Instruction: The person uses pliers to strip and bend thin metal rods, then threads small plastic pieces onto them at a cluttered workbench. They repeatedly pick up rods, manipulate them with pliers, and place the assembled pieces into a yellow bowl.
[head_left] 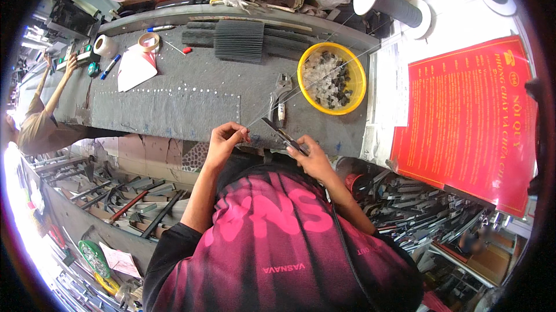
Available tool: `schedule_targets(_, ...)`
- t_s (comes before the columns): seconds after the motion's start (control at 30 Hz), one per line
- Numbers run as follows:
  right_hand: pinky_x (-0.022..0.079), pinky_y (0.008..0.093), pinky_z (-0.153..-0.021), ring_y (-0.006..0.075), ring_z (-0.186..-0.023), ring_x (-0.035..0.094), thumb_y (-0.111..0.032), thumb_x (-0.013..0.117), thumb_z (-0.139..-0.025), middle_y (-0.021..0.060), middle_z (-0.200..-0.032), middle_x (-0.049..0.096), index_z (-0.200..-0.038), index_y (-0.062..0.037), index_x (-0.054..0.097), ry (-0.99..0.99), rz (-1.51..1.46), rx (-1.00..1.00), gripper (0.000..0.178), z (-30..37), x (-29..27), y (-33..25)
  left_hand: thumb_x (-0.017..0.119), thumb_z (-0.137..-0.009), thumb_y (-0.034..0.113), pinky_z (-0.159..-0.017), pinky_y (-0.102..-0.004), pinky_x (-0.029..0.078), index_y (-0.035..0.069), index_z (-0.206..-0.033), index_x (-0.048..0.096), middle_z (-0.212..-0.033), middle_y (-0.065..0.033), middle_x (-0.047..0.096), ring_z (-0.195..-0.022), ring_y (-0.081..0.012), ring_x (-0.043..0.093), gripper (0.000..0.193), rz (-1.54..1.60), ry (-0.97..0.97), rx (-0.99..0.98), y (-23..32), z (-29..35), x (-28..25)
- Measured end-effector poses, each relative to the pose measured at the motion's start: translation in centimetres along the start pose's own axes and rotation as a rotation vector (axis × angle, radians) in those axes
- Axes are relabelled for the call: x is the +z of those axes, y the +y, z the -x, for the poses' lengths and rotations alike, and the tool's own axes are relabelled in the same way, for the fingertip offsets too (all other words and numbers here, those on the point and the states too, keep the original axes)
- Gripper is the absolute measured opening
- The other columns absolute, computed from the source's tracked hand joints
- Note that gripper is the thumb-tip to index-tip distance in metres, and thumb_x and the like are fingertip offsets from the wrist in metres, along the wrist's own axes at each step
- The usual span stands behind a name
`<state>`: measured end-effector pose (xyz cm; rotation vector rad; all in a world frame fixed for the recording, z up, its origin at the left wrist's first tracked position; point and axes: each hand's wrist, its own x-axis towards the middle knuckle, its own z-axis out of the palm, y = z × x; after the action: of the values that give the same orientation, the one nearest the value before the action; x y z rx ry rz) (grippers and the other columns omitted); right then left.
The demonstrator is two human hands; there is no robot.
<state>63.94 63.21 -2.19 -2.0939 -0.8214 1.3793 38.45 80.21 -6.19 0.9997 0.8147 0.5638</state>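
Observation:
My left hand [225, 140] pinches the end of a thin pale cord [324, 73] that runs taut up and right toward a large spool [389, 4] at the back of the bench. Just to its right, my right hand [313, 158] grips dark scissors [282, 133] whose blades point up-left toward the cord. Both hands hover at the near edge of the grey felt-covered workbench [174, 103]. Grey pliers [280, 96] lie on the bench just beyond my hands.
A yellow bowl [331, 78] of small grey and black parts sits at the right. Black pleated mesh [238, 40], tape rolls [149, 41], a white paper sheet [135, 68] lie farther back. Another person's arm [55, 89] works at far left. A red poster [469, 121] hangs right. Metal profiles [127, 199] lie below.

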Motion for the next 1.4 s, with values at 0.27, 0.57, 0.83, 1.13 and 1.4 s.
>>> schedule_targets(0.27,0.055,0.0510,-0.073,0.0458,-0.085,0.072,-0.049,0.072,-0.102,0.0237,-0.087,0.072,-0.107,-0.0035,0.067,0.117,0.206,-0.396,0.046,-0.6,2.2,-3.7,0.069,-0.105,0.013,-0.097,-0.0360,0.059,0.002,-0.104,0.072,-0.132,-0.0106,0.068,-0.110,-0.0170,0.070,0.012,0.221,-0.018,0.049,-0.9,-0.7,0.8)
schedule_targets(0.57,0.053,0.0420,-0.061,0.0264,-0.063,0.070,-0.042,0.063,-0.110,0.0146,-0.078,0.070,-0.105,-0.0014,0.064,-0.039,-0.057,-0.240,0.041,2.4,1.0,-8.5,0.062,-0.101,0.010,-0.122,-0.0481,0.042,0.007,-0.091,0.062,-0.156,-0.0196,0.058,-0.149,-0.0312,0.051,0.010,0.466,-0.187,0.183,3.6,-3.3,4.8)
schedule_targets(0.83,0.052,0.0322,-0.055,0.0137,-0.057,0.064,-0.041,0.056,-0.114,0.0050,-0.073,0.064,-0.106,-0.0030,0.061,-0.068,-0.237,-0.267,0.039,5.2,-0.1,-10.6,0.063,-0.098,0.016,-0.129,-0.0566,0.031,0.009,-0.090,0.057,-0.154,-0.0270,0.058,-0.150,-0.0391,0.050,0.012,0.470,-0.262,0.414,6.5,-5.2,8.7)
schedule_targets(1.13,0.051,0.0322,-0.055,0.0139,-0.057,0.063,-0.041,0.051,-0.116,0.0053,-0.075,0.064,-0.108,-0.0033,0.059,-0.057,-0.246,-0.284,0.039,6.8,-0.6,-11.7,0.059,-0.097,0.014,-0.129,-0.0622,0.026,0.009,-0.087,0.050,-0.111,-0.0222,0.076,-0.122,-0.0376,0.068,0.015,0.223,-0.343,0.570,7.8,-6.0,9.0)
schedule_targets(1.4,0.051,0.0318,-0.055,0.0134,-0.057,0.063,-0.040,0.050,-0.116,0.0049,-0.075,0.064,-0.109,-0.0031,0.059,-0.060,-0.261,-0.267,0.039,7.5,-0.9,-12.0,0.058,-0.099,0.016,-0.128,-0.0609,0.030,0.009,-0.086,0.047,-0.108,-0.0222,0.076,-0.115,-0.0353,0.072,0.018,0.198,-0.289,0.604,8.5,-5.6,10.5)
